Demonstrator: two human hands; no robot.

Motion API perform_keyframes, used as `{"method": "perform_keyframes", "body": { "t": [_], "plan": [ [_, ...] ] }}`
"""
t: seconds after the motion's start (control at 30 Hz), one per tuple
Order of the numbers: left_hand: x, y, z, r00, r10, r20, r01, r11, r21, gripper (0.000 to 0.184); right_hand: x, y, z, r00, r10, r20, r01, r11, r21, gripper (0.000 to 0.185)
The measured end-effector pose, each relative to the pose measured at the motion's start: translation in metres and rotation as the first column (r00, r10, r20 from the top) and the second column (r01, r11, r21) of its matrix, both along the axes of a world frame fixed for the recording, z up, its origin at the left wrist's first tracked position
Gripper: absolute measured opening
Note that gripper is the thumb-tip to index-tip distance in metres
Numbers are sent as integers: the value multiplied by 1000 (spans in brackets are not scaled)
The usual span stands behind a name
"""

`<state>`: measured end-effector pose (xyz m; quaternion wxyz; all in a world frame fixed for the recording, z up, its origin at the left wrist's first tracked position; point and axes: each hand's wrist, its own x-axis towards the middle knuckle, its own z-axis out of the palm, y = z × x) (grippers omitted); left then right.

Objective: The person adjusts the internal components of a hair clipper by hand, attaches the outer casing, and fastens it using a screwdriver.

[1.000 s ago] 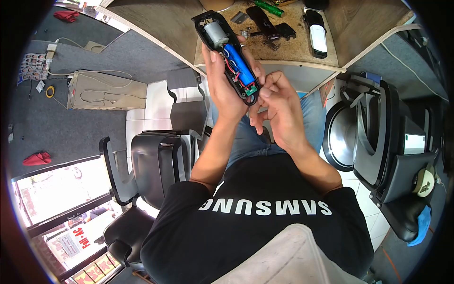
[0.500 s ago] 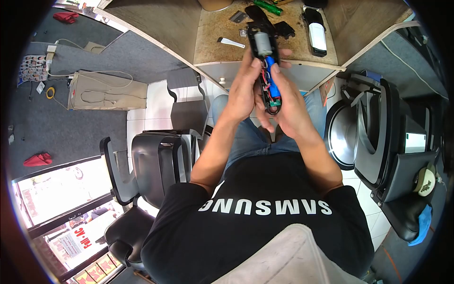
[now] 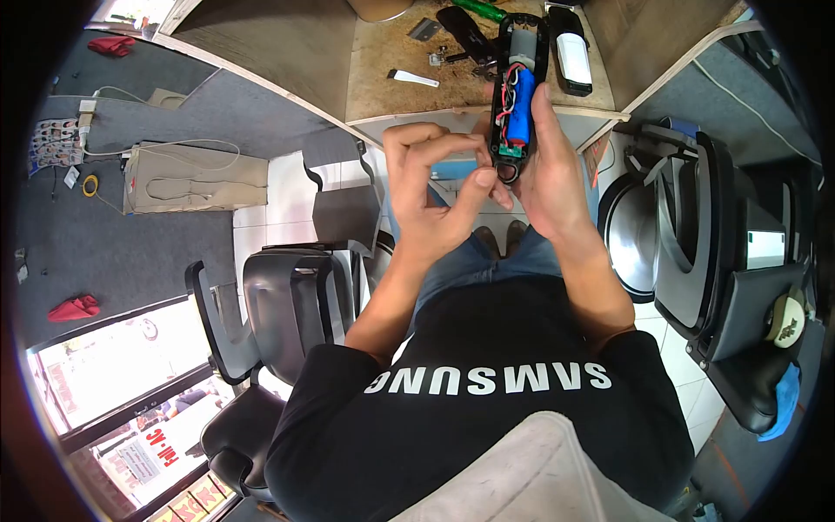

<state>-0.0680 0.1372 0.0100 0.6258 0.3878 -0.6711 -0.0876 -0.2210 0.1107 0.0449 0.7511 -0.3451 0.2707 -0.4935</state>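
While between two hands (image 3: 430,187) (image 3: 557,187), one clipper (image 3: 520,100)

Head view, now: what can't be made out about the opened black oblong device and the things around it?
In the head view:
Back of the opened black oblong device: hidden, facing away.
Left hand: fingertip contact with the device too small to tell.
Glossy green rod: cut off by the top edge.
Brown round container: likewise.

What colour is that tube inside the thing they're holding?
The tube is blue; it shows best in the head view.
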Motion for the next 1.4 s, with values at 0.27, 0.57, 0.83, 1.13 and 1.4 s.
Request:
{"method": "perform_keyframes", "body": {
  "t": [0.27,0.57,0.83,1.13,1.4],
  "plan": [
    [2,-2,12,994,47,102,-51,998,40,22,3,2,-3,999,45,20,-48,988,147,61],
    [4,-7,15,993,41,109,-46,998,48,17,2,2,1,997,55,55,-64,984,168,52],
    [4,-9,14,993,96,66,-99,994,54,14,9,4,7,999,42,2,-42,985,169,57],
    [14,-9,15,962,94,255,-76,994,-78,19,7,2,3,999,42,0,-41,994,104,51],
    [16,-8,22,927,105,360,-47,985,-166,25,12,8,3,993,-97,-71,103,990,94,47]
  ]
}}
